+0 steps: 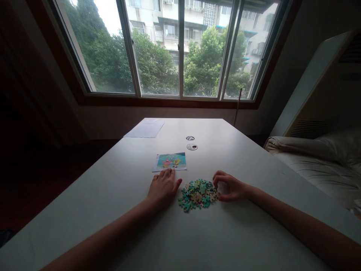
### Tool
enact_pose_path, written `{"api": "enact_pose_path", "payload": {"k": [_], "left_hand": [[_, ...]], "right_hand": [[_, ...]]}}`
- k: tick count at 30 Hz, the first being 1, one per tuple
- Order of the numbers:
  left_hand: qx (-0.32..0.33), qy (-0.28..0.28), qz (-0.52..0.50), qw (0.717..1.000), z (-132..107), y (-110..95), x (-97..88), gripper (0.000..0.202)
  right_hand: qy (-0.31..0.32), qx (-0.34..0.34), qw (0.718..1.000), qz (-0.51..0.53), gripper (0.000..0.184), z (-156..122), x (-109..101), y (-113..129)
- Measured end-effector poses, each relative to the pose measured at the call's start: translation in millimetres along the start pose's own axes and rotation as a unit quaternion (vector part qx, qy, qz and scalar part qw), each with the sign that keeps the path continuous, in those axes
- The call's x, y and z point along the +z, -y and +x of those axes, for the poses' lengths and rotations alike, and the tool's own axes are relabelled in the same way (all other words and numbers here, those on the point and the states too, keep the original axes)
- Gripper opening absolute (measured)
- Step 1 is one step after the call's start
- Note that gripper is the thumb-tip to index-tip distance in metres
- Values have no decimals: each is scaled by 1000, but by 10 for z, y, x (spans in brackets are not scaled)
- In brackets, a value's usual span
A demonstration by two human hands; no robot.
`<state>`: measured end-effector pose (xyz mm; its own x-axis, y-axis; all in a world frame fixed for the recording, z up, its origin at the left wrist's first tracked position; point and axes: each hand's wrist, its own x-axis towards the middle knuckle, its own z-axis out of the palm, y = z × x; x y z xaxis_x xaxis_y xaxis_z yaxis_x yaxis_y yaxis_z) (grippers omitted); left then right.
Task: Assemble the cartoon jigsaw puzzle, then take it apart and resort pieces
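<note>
A heap of jigsaw puzzle pieces (198, 194), mostly green, teal and beige, lies on the white table (118, 226) between my hands. To its left my left hand (164, 184) rests palm down with fingers stretched out, their tips at the lower edge of a colourful cartoon picture card (172, 161). My right hand (229, 186) is at the heap's right edge, fingers curved with a gap between thumb and forefinger. No piece is visible in its grasp.
Two round stickers or discs (192, 147) lie beyond the card. A sheet of paper (145, 129) is at the far left of the table. Past the far edge is a window (180, 96); a pale sofa (316, 162) stands to the right.
</note>
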<state>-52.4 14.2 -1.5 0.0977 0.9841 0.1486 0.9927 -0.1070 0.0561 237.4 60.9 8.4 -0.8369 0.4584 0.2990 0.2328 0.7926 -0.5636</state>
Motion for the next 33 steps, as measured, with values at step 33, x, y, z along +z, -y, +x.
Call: {"api": "enact_pose_path", "payload": {"k": [33], "left_hand": [[12,-13,13,1000,-130,-31,22,49]], "right_hand": [[-124,36,992,-5,11,144,368,169]]}}
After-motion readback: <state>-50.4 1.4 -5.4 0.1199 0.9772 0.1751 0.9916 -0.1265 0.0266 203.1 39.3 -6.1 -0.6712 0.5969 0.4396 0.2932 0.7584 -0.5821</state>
